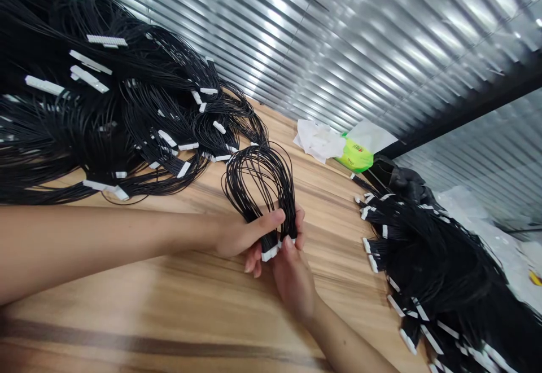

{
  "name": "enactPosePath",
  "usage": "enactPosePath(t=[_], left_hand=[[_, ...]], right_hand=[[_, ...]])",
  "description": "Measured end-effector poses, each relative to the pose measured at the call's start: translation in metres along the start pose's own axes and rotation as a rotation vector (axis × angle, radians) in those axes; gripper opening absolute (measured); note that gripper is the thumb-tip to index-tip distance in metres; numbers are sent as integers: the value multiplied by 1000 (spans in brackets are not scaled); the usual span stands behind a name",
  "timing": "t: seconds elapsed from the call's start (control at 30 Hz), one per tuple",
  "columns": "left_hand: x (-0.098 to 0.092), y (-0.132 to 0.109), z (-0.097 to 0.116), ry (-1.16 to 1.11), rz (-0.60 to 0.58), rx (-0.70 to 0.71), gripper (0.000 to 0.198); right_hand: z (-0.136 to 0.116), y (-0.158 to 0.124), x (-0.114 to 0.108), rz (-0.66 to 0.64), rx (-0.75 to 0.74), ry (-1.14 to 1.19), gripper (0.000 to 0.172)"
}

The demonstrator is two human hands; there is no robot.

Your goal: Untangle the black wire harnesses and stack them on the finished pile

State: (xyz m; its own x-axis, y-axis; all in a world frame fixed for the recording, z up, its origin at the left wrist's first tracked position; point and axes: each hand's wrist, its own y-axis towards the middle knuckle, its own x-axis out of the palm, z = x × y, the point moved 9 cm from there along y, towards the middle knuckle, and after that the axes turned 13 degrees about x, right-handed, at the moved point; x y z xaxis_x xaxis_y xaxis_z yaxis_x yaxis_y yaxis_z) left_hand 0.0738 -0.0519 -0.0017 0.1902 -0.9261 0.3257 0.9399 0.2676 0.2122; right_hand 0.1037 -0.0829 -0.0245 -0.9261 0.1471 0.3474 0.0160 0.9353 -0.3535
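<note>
A looped bundle of thin black wires (237, 184) is held over the wooden table, its white connectors toward me. My left hand (249, 237) comes in from the left, its thumb pressed on the wires just above the connectors. From the lower right, my right hand (294, 271) grips the same bundle, thumb at the connector end and fingers curled behind the wires. Both hands are closed on the bundle and nearly touch each other. A white connector (270, 253) shows between them; the other is partly hidden by the right thumb.
A large heap of black wire harnesses (105, 91) fills the table's upper left. Another pile (449, 271) lies at the right. A green packet (355, 156) with white tissue (319, 139) sits near the far edge of the table (190, 316), beside a corrugated metal wall (322, 40).
</note>
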Motion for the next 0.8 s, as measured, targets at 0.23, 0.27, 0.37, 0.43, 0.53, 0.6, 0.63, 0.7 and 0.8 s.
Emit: enactPosePath(t=[0.23,0.27,0.37,0.43,0.53,0.6,0.63,0.7,0.8], left_hand=[[-5,6,9,147,26,48,73],[-7,6,10,225,5,32,72],[-10,8,14,330,-23,-9,62],[-11,9,19,362,-20,-2,50],[-6,10,25,393,-77,54,42],[-2,10,23,323,-108,66,49],[-1,9,22,287,-112,63,53],[-2,8,18,269,-106,45,61],[-6,6,13,312,-76,-4,61]], right_hand=[[-2,3,-1,-80,-5,-141,44],[-3,4,-3,-66,-4,-152,48],[-10,5,-14,19,-39,-142,49],[-15,4,-18,50,-76,-147,47],[-18,2,-17,27,-102,-184,49],[-18,0,-13,-10,-98,-207,52],[-18,-1,-11,-25,-97,-215,53],[-17,-2,-10,-40,-106,-218,53],[-18,-3,-11,-36,-144,-218,52]])
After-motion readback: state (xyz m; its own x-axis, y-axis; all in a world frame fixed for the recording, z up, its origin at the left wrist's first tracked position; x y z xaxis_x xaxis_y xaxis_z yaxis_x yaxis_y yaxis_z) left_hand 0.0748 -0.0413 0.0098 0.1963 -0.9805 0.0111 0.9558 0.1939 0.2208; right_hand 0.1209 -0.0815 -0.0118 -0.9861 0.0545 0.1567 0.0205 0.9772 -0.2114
